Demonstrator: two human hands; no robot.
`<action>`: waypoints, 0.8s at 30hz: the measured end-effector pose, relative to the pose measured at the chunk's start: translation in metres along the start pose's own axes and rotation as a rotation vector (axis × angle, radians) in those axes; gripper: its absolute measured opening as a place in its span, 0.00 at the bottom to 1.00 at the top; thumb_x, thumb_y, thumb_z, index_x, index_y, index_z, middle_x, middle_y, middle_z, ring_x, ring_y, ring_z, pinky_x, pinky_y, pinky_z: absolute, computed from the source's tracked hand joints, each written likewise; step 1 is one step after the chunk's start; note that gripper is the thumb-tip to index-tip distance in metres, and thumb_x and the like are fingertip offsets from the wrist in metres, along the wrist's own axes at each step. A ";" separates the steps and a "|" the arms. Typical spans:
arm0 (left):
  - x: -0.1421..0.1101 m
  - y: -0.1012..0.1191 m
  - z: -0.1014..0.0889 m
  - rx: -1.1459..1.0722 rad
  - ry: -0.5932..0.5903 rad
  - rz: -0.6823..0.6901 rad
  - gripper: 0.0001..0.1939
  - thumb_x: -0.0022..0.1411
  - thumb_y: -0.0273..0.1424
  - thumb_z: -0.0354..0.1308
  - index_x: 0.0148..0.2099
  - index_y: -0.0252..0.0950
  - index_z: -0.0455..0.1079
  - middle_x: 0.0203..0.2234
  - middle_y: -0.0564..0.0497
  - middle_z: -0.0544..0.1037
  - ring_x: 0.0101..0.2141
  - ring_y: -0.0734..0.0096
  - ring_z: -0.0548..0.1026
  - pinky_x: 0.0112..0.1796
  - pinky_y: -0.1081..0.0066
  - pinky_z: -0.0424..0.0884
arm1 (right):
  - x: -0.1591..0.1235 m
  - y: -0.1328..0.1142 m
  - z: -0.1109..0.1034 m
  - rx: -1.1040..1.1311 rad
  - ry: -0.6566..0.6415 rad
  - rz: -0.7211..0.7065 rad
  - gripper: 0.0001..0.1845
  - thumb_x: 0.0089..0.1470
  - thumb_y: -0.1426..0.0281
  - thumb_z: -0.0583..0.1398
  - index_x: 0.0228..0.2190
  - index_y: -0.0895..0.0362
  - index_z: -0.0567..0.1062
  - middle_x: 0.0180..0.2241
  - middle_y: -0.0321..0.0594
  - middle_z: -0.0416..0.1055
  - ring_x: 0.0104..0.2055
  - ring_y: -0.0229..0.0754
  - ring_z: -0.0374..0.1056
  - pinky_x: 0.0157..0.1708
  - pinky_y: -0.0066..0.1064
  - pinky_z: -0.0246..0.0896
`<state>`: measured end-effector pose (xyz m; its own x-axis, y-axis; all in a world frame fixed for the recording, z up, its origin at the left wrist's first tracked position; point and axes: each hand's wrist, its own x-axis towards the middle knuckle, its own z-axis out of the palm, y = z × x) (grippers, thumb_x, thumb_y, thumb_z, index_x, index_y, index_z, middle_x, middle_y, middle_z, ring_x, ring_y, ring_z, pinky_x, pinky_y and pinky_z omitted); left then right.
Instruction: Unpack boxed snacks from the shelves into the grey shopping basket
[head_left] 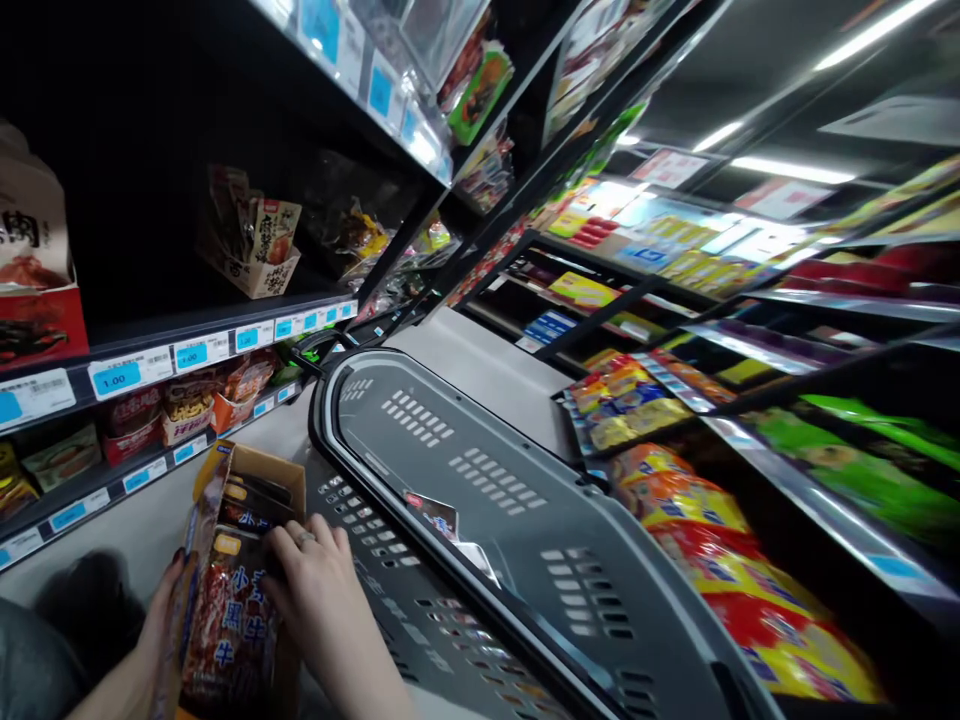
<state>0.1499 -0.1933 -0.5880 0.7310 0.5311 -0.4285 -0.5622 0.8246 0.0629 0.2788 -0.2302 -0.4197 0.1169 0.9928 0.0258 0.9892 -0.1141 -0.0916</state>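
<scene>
My left hand (163, 610) grips the left side of an open cardboard display box (281, 472), low at the left of the head view. Inside the box stand dark snack packets (229, 610) with blue characters and a picture of reddish-brown food. My right hand (319, 590), a ring on one finger, reaches over the box's right side. Its fingers curl onto the edge of the front packet, and the fingertips are partly hidden. Just right of that hand a grey shopping basket (420, 405) stands on the floor, with a few small packets (435, 515) visible in it.
Left of me is a dark shelf (150, 335) with price tags, holding a small box of packets (262, 270) and a red-based box (37, 325). Across the aisle, shelves carry red and yellow bags (757, 580). The pale floor (487, 360) runs between.
</scene>
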 end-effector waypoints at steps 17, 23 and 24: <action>-0.015 0.013 0.024 -0.009 -0.108 -0.191 0.30 0.58 0.49 0.50 0.48 0.28 0.73 0.42 0.39 0.79 0.52 0.49 0.69 0.57 0.53 0.53 | -0.013 0.025 -0.002 0.693 -0.170 0.089 0.08 0.52 0.77 0.57 0.35 0.54 0.68 0.35 0.38 0.70 0.40 0.43 0.62 0.39 0.32 0.58; -0.017 0.011 0.018 0.012 -0.125 -0.235 0.32 0.58 0.50 0.49 0.51 0.29 0.71 0.44 0.39 0.78 0.52 0.48 0.69 0.57 0.51 0.53 | -0.017 0.035 -0.007 0.854 -0.165 0.124 0.04 0.50 0.72 0.59 0.30 0.53 0.74 0.29 0.35 0.70 0.33 0.40 0.62 0.34 0.29 0.56; -0.017 0.010 0.017 0.022 -0.097 -0.229 0.31 0.58 0.50 0.48 0.52 0.30 0.70 0.44 0.40 0.78 0.53 0.48 0.69 0.57 0.51 0.52 | -0.016 0.035 -0.006 0.931 -0.085 0.184 0.03 0.50 0.68 0.59 0.28 0.54 0.73 0.26 0.35 0.68 0.30 0.39 0.60 0.30 0.28 0.54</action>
<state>0.1380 -0.1907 -0.5644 0.8725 0.3455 -0.3454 -0.3701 0.9290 -0.0056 0.3123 -0.2500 -0.4176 0.2207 0.9656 -0.1375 0.4841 -0.2308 -0.8440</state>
